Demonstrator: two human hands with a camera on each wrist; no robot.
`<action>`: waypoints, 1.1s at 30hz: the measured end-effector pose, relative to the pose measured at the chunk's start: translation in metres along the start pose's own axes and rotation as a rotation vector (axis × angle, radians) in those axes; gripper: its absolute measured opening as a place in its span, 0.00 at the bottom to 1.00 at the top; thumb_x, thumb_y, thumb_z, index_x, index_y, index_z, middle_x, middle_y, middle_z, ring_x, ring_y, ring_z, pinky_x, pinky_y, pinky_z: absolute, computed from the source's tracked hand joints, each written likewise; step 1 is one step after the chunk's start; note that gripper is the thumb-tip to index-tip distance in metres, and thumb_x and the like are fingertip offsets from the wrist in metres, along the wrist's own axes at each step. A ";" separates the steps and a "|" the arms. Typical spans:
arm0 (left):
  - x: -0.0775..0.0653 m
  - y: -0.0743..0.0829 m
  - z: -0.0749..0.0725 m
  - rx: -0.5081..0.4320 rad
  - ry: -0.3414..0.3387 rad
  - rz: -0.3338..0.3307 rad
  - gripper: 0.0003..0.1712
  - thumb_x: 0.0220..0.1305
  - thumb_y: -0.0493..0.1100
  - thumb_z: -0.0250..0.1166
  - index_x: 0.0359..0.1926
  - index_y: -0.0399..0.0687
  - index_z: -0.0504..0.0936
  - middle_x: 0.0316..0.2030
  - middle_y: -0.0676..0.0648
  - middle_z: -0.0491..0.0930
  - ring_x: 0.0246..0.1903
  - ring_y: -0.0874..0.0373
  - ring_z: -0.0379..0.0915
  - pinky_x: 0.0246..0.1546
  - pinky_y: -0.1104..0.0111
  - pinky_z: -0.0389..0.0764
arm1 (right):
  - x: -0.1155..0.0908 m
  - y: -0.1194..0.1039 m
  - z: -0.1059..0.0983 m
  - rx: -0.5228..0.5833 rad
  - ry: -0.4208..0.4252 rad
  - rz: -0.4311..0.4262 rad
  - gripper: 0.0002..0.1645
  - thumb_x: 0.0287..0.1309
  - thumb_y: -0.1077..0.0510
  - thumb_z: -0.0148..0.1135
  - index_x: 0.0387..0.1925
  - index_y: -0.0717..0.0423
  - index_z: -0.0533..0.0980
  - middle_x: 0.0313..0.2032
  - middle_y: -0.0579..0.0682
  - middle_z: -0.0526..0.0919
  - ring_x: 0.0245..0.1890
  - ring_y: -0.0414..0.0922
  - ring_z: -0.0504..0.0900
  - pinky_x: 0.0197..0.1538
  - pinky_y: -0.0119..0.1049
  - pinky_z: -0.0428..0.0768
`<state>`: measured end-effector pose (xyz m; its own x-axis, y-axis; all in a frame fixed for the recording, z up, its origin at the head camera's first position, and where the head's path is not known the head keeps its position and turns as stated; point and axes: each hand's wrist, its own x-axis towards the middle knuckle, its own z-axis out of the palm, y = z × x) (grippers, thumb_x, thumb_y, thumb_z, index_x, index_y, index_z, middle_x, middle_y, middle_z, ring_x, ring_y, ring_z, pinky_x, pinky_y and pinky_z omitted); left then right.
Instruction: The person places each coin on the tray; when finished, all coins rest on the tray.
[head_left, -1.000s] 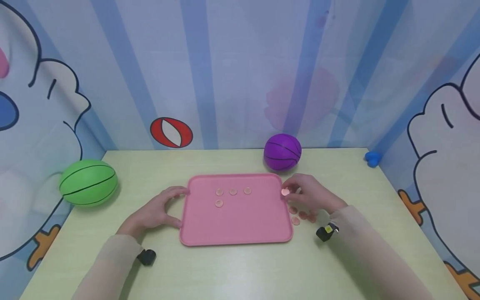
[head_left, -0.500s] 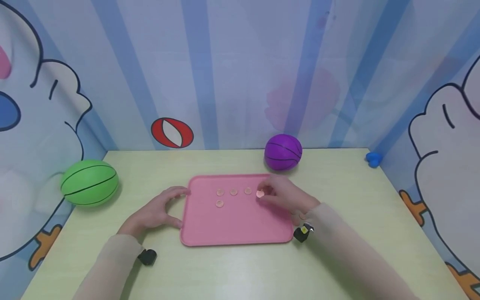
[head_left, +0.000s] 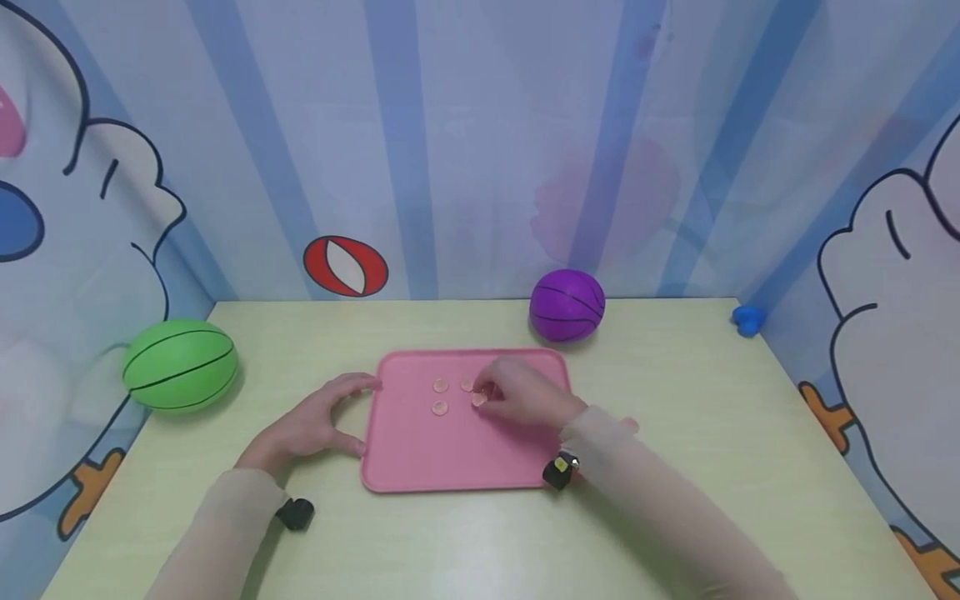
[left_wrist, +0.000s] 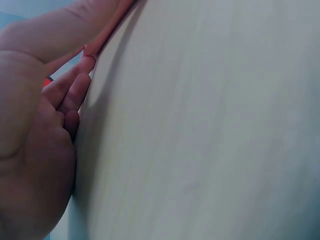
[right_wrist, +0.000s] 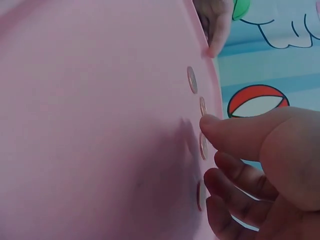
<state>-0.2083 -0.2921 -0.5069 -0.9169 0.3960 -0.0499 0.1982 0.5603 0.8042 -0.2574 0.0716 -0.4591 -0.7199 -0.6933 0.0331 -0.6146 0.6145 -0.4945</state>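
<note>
A pink tray [head_left: 457, 450] lies on the table. My left hand [head_left: 307, 423] is beside its left end, thumb and fingers spread, with the fingertips right at the rim. Over the upper middle of the tray my right hand [head_left: 525, 396] pinches a small copper-coloured coin [head_left: 478, 400] between thumb and fingers. Other coins lie flat on the tray: one coin [head_left: 439, 385] in the upper row, and a second-row coin [head_left: 439, 408] below it. Several coins, one being this coin [right_wrist: 201, 195], line the tray in the right wrist view, where the thumb hides the held one.
Past the tray's right end a loose coin [head_left: 630, 425] peeks out beside the right sleeve, which covers that area. Behind the tray sits a purple ball [head_left: 567, 305]. A green ball [head_left: 181, 365] is at the left edge, and a small blue object [head_left: 747, 320] at the back right corner.
My right hand has carried the coin from beyond the tray's right rim leftward over the tray, near the laid coins. The left hand has stayed at the left rim.
</note>
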 end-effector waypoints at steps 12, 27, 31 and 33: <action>0.000 0.001 0.000 0.005 -0.001 0.011 0.58 0.43 0.49 0.88 0.76 0.57 0.70 0.76 0.43 0.64 0.73 0.38 0.58 0.75 0.30 0.52 | 0.007 -0.008 0.013 -0.053 -0.036 0.018 0.06 0.64 0.58 0.74 0.42 0.53 0.87 0.34 0.42 0.86 0.36 0.38 0.81 0.46 0.34 0.83; 0.000 -0.001 0.000 -0.002 0.001 0.024 0.57 0.44 0.49 0.87 0.76 0.56 0.70 0.76 0.43 0.64 0.73 0.38 0.58 0.74 0.29 0.51 | 0.007 -0.007 0.016 -0.053 -0.004 0.050 0.12 0.63 0.57 0.74 0.46 0.56 0.86 0.39 0.46 0.88 0.41 0.40 0.84 0.52 0.36 0.85; 0.000 -0.001 0.000 -0.001 0.003 0.020 0.58 0.44 0.49 0.88 0.76 0.56 0.70 0.76 0.43 0.64 0.72 0.38 0.58 0.74 0.29 0.51 | 0.008 -0.008 0.016 -0.061 -0.001 0.054 0.10 0.63 0.57 0.74 0.45 0.55 0.86 0.37 0.45 0.87 0.39 0.40 0.83 0.50 0.36 0.84; 0.000 -0.001 0.000 -0.001 0.002 0.018 0.58 0.43 0.49 0.88 0.76 0.56 0.70 0.76 0.43 0.64 0.72 0.38 0.59 0.74 0.29 0.51 | 0.008 -0.008 0.016 -0.064 -0.003 0.057 0.10 0.63 0.57 0.74 0.44 0.54 0.86 0.36 0.44 0.86 0.38 0.39 0.82 0.49 0.35 0.84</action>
<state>-0.2087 -0.2924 -0.5080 -0.9141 0.4041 -0.0342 0.2141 0.5525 0.8055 -0.2534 0.0548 -0.4691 -0.7532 -0.6577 0.0043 -0.5923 0.6754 -0.4392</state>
